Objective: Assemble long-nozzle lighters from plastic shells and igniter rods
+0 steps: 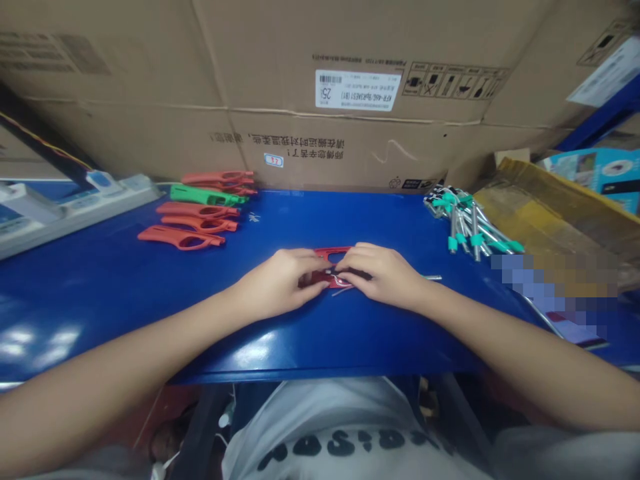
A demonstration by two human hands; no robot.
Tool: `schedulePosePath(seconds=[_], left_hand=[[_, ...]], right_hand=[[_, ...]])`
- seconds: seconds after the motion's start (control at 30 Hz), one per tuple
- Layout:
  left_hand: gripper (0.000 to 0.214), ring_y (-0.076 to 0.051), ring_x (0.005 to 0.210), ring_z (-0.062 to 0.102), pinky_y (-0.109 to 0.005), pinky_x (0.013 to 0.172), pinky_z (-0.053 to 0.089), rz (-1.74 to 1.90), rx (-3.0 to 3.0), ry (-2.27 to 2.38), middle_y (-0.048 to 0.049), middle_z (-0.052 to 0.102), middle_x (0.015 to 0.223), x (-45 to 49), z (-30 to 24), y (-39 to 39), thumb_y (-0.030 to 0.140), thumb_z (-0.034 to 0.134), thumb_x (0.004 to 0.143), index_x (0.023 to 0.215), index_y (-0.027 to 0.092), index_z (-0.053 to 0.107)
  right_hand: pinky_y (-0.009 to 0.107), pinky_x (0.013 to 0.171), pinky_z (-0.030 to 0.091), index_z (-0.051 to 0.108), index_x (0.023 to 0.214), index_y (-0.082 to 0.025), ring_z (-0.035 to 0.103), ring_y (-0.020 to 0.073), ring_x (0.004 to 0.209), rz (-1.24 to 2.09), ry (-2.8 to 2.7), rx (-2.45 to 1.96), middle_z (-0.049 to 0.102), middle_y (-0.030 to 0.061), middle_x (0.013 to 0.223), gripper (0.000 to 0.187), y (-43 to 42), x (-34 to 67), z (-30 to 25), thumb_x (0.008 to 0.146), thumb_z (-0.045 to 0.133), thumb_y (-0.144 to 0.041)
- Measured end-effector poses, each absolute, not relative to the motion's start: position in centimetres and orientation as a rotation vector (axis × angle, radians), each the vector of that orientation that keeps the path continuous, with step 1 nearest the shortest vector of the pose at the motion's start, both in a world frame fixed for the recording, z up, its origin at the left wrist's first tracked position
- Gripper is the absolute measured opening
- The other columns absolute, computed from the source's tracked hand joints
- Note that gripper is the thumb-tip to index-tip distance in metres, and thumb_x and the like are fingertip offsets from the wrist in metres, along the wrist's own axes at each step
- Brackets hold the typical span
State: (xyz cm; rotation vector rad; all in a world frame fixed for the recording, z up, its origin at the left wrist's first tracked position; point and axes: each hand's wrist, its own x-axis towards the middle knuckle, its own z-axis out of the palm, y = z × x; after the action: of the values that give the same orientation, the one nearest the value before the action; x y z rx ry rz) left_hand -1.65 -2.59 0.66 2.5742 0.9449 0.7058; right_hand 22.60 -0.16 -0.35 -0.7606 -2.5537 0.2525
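Observation:
At the middle of the blue table, a red plastic lighter handle shell [332,283] lies between my hands, with small dark and white parts and a thin wire showing in it. My left hand [283,283] is closed around its left side, thumb at the near edge. My right hand [380,275] grips the right side with thumb and fingers bent over it. A thin metal tube [433,277] pokes out beyond my right hand. Fingers hide most of the shell. A second red part [336,254] with an oval opening shows just behind the fingertips.
Several red handle shells [183,237] and a green one [207,195] lie at the left, near a white power strip [90,210]. Metal tubes with green ends [465,223] are piled at the right beside a taped cardboard box [560,220]. Large cardboard [280,80] walls the back.

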Motion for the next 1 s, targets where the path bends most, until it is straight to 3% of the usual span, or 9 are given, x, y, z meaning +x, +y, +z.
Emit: schedulePosePath(seconds=[0.33, 0.63, 0.87, 1.0], left_hand=[[0.025, -0.021, 0.105, 0.071, -0.034, 0.094, 0.057, 0.555, 2.676, 0.909, -0.0077, 0.072, 0.117, -1.9, 0.7, -2.6, 0.027, 0.059, 0.099, 0.118, 0.020, 0.073], [0.024, -0.022, 0.104, 0.071, -0.035, 0.095, 0.057, 0.511, 2.711, 0.979, -0.0072, 0.073, 0.115, -1.7, 0.8, -2.9, 0.029, 0.056, 0.101, 0.115, 0.020, 0.074], [0.027, -0.023, 0.102, 0.071, -0.036, 0.090, 0.058, 0.414, 2.853, 1.021, -0.0069, 0.074, 0.111, -1.5, 1.1, -3.3, 0.034, 0.055, 0.102, 0.114, 0.021, 0.075], [0.035, -0.024, 0.093, 0.070, -0.038, 0.084, 0.058, 0.334, 3.033, 1.064, -0.0098, 0.072, 0.100, -1.1, 1.3, -4.0, 0.035, 0.047, 0.105, 0.108, 0.015, 0.075]], right_hand=[[0.032, 0.079, 0.052, 0.075, 0.101, -0.018, 0.064, 0.0199, 0.090, 0.146, -2.570, -0.725, 0.075, 0.0059, 0.098, 0.016, -0.3, 22.9, -0.2, 0.098, 0.061, -0.024], [0.029, 0.073, 0.050, 0.077, 0.098, -0.017, 0.063, 0.0193, 0.086, 0.019, -2.592, -0.640, 0.073, 0.0063, 0.092, 0.020, -0.2, 22.9, -0.4, 0.099, 0.058, -0.021], [0.031, 0.078, 0.051, 0.075, 0.093, -0.017, 0.066, 0.0204, 0.090, 0.099, -2.570, -0.691, 0.075, 0.0066, 0.095, 0.018, -0.7, 22.5, -0.6, 0.098, 0.058, -0.021], [0.031, 0.079, 0.050, 0.072, 0.093, -0.019, 0.067, 0.0197, 0.091, 0.257, -2.505, -0.845, 0.076, 0.0036, 0.094, 0.006, -1.0, 22.2, -0.6, 0.093, 0.066, -0.018]])
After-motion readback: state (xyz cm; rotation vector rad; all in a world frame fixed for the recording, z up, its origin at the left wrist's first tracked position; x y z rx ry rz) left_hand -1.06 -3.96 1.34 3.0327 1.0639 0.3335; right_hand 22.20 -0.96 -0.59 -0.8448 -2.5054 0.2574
